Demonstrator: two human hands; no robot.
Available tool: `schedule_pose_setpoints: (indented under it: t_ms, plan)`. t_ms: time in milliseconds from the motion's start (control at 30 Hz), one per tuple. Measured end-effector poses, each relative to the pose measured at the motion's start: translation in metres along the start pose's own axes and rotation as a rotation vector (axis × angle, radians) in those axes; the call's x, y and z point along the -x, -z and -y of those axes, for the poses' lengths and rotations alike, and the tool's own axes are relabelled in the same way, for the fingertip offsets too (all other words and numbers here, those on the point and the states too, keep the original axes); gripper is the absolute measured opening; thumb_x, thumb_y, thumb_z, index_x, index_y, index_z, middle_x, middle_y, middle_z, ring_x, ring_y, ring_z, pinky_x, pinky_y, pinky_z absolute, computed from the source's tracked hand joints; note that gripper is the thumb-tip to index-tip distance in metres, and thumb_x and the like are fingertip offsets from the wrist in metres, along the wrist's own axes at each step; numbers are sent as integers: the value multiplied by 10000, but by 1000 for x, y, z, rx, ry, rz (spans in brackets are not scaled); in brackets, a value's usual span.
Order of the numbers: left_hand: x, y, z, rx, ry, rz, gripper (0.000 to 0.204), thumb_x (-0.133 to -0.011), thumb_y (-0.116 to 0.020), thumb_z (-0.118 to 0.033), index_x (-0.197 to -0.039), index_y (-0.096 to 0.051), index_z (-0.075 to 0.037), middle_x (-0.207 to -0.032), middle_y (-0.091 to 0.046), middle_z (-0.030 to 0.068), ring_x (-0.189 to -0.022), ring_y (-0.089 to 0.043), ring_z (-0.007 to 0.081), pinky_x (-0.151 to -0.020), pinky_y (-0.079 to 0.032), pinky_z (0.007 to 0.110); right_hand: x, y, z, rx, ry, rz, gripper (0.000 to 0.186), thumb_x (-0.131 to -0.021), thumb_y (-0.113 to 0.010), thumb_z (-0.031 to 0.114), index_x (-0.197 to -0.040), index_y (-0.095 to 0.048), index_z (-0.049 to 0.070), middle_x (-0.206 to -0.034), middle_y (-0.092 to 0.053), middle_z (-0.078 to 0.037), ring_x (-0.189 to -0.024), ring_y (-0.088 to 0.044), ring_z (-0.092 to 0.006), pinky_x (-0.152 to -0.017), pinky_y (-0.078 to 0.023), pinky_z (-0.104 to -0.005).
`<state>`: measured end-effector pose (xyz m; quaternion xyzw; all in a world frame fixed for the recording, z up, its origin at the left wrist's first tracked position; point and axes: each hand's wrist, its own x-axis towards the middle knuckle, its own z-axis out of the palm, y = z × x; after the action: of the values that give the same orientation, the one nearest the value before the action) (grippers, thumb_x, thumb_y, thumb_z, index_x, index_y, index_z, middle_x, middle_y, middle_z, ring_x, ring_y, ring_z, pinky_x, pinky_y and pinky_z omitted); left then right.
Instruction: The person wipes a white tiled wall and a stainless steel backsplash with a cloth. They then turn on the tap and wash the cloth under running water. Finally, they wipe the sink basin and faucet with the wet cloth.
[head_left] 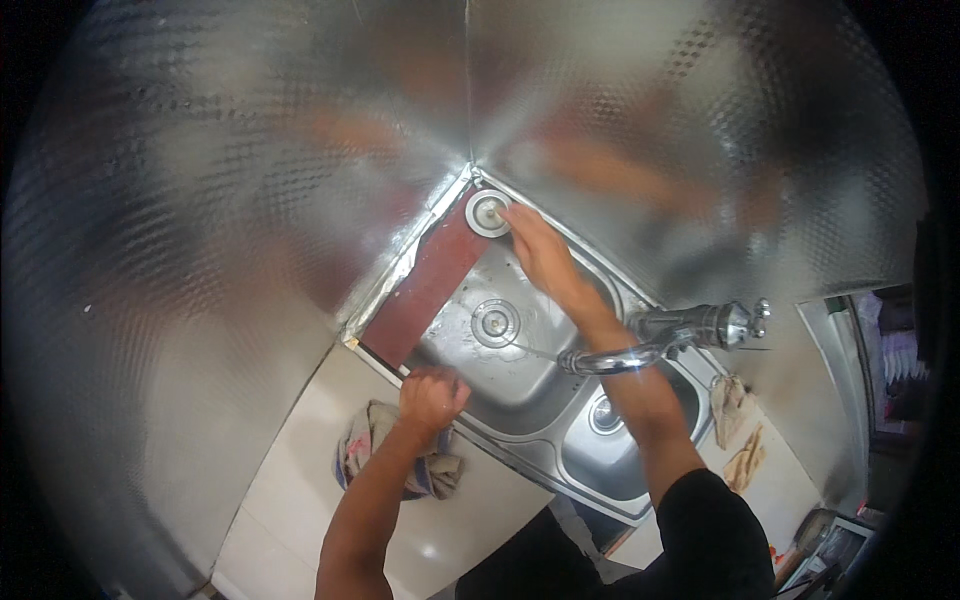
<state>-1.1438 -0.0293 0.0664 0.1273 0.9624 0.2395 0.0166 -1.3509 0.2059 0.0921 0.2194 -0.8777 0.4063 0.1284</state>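
At the far corner of the sink, a round steel sink strainer [489, 213] lies over the end of a red-brown board [428, 282]. My right hand [543, 250] reaches across the large basin [490, 385], fingers stretched out, their tips touching the strainer's right rim. My left hand [432, 397] is closed at the basin's near-left edge, and its curled fingers hide whatever may be in them. Below that hand a crumpled grey cloth [370, 430] lies on the counter. A thin stream seems to run from the chrome faucet [625, 360] toward the drain [494, 323].
My right forearm passes under the faucet spout. A smaller basin [605, 465] adjoins the large one. Two rags, one light [730, 408] and one tan [745, 460], lie on the right counter. Shiny textured metal walls [200, 200] meet behind the sink.
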Motion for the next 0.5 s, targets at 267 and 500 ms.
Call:
schedule_pose_setpoints:
  t_ms: [267,500]
  plan:
    - [7,2,3,17,-12,1,182,-829,-675,-214,-765,-671,-44,-785,-701,165,-764,-690,379,-746,-541,497,216,182,96,206,-251,108,471,-790,-682,-91,-1230,-701,77,-1242,-680,-186,-998,-710,-371,-803,-598,-377]
    - [12,8,7,-235,-75,-74,375,-873,-649,-186,-1198,-662,0,-1209,-645,198,-1135,-600,373,-1086,-401,535,143,322,177,657,34,-207,494,-894,-615,-90,-1372,-612,32,-1348,-631,-198,-1188,-634,-384,-1019,-508,-420]
